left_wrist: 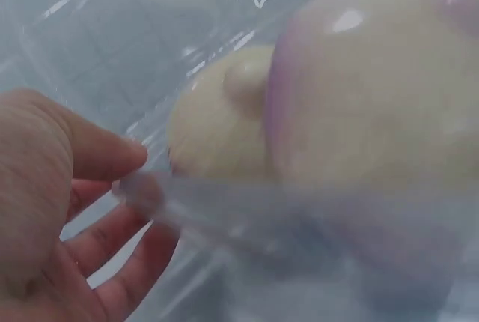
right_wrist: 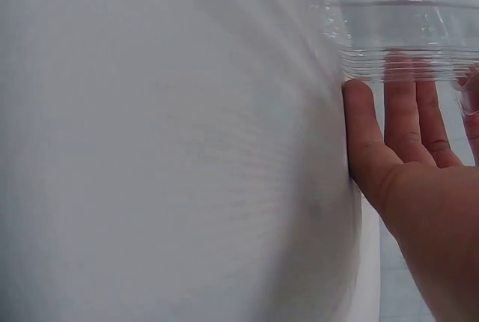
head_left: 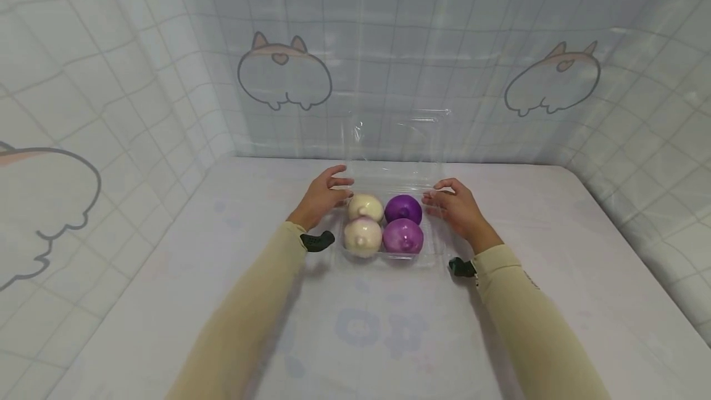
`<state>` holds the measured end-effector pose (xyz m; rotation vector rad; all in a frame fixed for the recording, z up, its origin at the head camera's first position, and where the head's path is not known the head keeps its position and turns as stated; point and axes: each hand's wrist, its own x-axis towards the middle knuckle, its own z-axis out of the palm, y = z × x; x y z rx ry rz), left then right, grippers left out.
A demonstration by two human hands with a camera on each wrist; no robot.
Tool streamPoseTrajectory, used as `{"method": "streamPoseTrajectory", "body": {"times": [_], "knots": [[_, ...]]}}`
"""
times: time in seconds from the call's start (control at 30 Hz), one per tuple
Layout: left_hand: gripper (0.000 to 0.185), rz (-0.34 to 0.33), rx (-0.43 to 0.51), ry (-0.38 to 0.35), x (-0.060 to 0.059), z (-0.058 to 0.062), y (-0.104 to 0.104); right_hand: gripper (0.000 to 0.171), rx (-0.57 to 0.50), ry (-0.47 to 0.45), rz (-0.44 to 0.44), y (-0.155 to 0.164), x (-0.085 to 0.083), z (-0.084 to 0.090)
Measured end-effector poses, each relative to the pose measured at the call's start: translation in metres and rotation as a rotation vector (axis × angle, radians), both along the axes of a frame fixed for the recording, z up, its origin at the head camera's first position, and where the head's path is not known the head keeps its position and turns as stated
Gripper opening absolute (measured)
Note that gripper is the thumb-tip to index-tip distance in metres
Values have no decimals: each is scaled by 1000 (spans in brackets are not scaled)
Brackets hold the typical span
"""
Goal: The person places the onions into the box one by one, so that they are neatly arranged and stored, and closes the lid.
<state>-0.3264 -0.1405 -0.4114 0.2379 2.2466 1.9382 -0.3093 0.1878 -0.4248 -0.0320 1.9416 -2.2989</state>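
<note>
A clear plastic clamshell container (head_left: pixel 400 256) stands on the table with its lid (head_left: pixel 444 117) raised at the back. Two glossy pale onions (head_left: pixel 363 239) sit in its left half, and two purple onions (head_left: pixel 403 237) in the right. At the left side, my left hand (head_left: pixel 324 196) has thumb and forefinger pinching the thin plastic edge (left_wrist: pixel 161 191), its other fingers spread outside. My right hand (head_left: pixel 455 205) is at the opposite side, nearly straight fingers (right_wrist: pixel 402 116) against the ribbed plastic wall. Fingertips there show through the plastic.
The white table (head_left: pixel 389 338) has a faint printed pattern. Behind it and at both sides hangs a grid-patterned curtain (head_left: pixel 389 60) with cartoon animals; the raised lid stands close before the back part. Dark green straps (head_left: pixel 318 241) sit at both wrists.
</note>
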Motion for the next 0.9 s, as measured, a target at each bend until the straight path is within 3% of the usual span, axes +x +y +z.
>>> {"method": "streamPoseTrajectory", "body": {"times": [0.33, 0.73, 0.9], "knots": [[44, 40, -95, 81, -1, -2, -7, 18, 52, 10, -16, -3, -1, 0], [33, 75, -78, 136, 4, -3, 1, 21, 59, -21, -34, -3, 2, 4], [26, 79, -97, 168, 4, -4, 0, 35, 112, -26, -35, -6, 3, 10]]}}
